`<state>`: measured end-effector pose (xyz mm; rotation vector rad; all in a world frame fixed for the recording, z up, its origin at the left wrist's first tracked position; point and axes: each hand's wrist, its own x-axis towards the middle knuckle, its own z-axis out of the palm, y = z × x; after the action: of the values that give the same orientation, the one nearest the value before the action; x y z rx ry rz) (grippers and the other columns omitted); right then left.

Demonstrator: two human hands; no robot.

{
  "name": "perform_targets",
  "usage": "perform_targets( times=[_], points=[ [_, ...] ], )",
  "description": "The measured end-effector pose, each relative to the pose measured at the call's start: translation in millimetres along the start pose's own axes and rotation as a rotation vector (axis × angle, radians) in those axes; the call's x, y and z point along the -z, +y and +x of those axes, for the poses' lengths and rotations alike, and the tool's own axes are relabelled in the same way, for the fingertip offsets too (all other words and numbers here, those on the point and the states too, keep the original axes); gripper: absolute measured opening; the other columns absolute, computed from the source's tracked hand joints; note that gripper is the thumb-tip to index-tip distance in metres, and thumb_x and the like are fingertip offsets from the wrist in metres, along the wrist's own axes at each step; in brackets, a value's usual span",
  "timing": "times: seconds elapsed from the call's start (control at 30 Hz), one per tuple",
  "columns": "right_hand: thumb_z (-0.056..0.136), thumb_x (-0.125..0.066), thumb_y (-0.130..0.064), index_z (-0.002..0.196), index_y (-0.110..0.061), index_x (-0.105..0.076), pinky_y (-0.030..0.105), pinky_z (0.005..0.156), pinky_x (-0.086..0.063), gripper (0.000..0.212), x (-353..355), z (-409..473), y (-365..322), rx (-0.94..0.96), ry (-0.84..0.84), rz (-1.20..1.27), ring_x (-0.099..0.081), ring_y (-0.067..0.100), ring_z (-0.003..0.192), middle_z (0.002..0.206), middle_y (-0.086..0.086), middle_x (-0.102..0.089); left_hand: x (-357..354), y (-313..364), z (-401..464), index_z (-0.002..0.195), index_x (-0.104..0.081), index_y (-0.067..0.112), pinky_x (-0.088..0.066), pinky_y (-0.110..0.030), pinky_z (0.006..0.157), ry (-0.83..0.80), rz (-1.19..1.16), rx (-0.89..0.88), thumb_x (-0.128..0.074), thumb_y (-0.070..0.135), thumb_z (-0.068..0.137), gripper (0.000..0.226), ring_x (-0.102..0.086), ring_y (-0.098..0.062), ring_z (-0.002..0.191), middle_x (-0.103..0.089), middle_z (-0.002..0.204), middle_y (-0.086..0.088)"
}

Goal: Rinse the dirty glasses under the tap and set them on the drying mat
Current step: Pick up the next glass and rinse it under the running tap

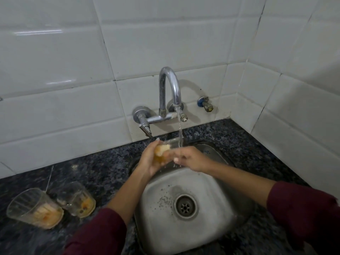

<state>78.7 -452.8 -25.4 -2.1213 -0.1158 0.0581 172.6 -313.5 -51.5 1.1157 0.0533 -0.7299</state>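
Observation:
Water runs from the chrome tap [170,89] into a clear glass [170,144] with orange residue, held tilted over the steel sink [211,223]. My left hand [150,162] cups the glass from the left and below. My right hand [189,159] grips it from the right, fingers at its rim. On the counter at the left stand two more dirty glasses: one [35,208] at the far left and one [77,199] beside it, both with orange-yellow dregs. No drying mat is in view.
The dark speckled stone counter [230,133] surrounds the sink. White wall tiles rise behind and on the right. A small blue-handled valve [205,103] sticks out of the wall to the right of the tap. The sink drain [185,206] lies open.

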Motion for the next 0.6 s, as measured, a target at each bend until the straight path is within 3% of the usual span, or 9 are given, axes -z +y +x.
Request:
perform_targets(
  times=[0.07,0.1,0.17,0.23,0.37,0.47,0.53,0.6],
  points=[
    [0.094,-0.049,-0.006,0.119,-0.007,-0.059,0.034,0.090,-0.051,0.027,-0.6,-1.5,-19.6,-0.151,0.036,0.578,-0.063,0.025,0.107,0.115,0.011,-0.065,-1.8,-1.7,1.7,0.094,-0.060,0.015,-0.047,-0.028,0.054,0.005,-0.008,-0.096,-0.059,0.028,0.088,0.015,-0.060,-0.022,0.067,-0.063,0.086,-0.008],
    [0.094,-0.048,-0.005,0.119,-0.007,-0.058,0.033,0.089,-0.051,0.027,-3.6,-3.0,-23.7,-0.168,0.031,0.695,-0.063,0.023,0.107,0.114,0.009,-0.065,-4.0,-2.2,1.8,0.092,-0.061,0.015,-0.047,-0.026,0.052,0.035,0.000,-0.122,-0.059,0.026,0.089,0.012,-0.059,-0.021,0.065,-0.063,0.082,-0.007],
    [0.092,-0.049,-0.001,0.126,-0.007,-0.052,0.032,0.093,-0.049,0.035,-12.6,-6.2,-20.3,-0.103,0.002,0.651,-0.059,0.019,0.116,0.122,0.008,-0.062,-7.4,-0.6,1.2,0.088,-0.064,0.015,-0.048,-0.027,0.052,0.109,0.038,-0.137,-0.059,0.023,0.089,0.010,-0.060,-0.022,0.064,-0.063,0.079,-0.008],
    [0.090,-0.050,0.005,0.134,-0.006,-0.045,0.030,0.101,-0.045,0.046,-21.6,-9.4,-4.5,0.021,-0.033,0.318,-0.053,0.017,0.123,0.132,0.008,-0.056,-6.9,1.5,0.6,0.089,-0.065,0.014,-0.054,-0.034,0.057,0.144,0.072,-0.117,-0.060,0.022,0.088,0.009,-0.063,-0.025,0.072,-0.065,0.084,-0.010],
    [0.082,-0.045,0.008,0.135,-0.026,-0.047,0.035,0.100,-0.046,0.063,-7.9,-3.8,26.6,0.312,-0.028,-0.721,-0.056,0.025,0.116,0.128,0.009,-0.059,-6.7,0.9,-0.7,0.092,-0.062,0.014,-0.057,-0.051,0.076,0.172,0.119,0.014,-0.059,0.026,0.091,0.013,-0.066,-0.030,0.087,-0.066,0.097,-0.014],
    [0.080,-0.041,0.008,0.125,-0.010,-0.056,0.036,0.101,-0.042,0.051,4.3,4.8,22.7,0.276,-0.077,-0.974,-0.055,0.031,0.115,0.124,0.015,-0.060,-7.1,2.1,-2.1,0.091,-0.059,0.014,-0.055,-0.055,0.076,0.146,0.072,0.084,-0.055,0.029,0.094,0.016,-0.065,-0.030,0.084,-0.066,0.094,-0.014],
    [0.085,-0.046,0.004,0.131,-0.013,-0.052,0.033,0.096,-0.045,0.049,3.4,6.3,11.8,0.160,-0.073,-0.705,-0.057,0.029,0.113,0.128,0.014,-0.058,-4.6,2.7,-1.7,0.100,-0.058,0.011,-0.058,-0.046,0.067,0.082,0.006,0.092,-0.053,0.033,0.095,0.023,-0.067,-0.029,0.082,-0.067,0.095,-0.014],
    [0.088,-0.051,0.003,0.130,-0.016,-0.053,0.025,0.084,-0.050,0.047,1.3,4.5,-4.5,-0.024,-0.047,-0.088,-0.062,0.026,0.105,0.127,0.009,-0.061,-2.0,1.6,-0.9,0.110,-0.056,0.008,-0.054,-0.032,0.055,0.018,0.013,0.002,-0.052,0.035,0.094,0.031,-0.065,-0.025,0.074,-0.065,0.092,-0.013]
  ],
)
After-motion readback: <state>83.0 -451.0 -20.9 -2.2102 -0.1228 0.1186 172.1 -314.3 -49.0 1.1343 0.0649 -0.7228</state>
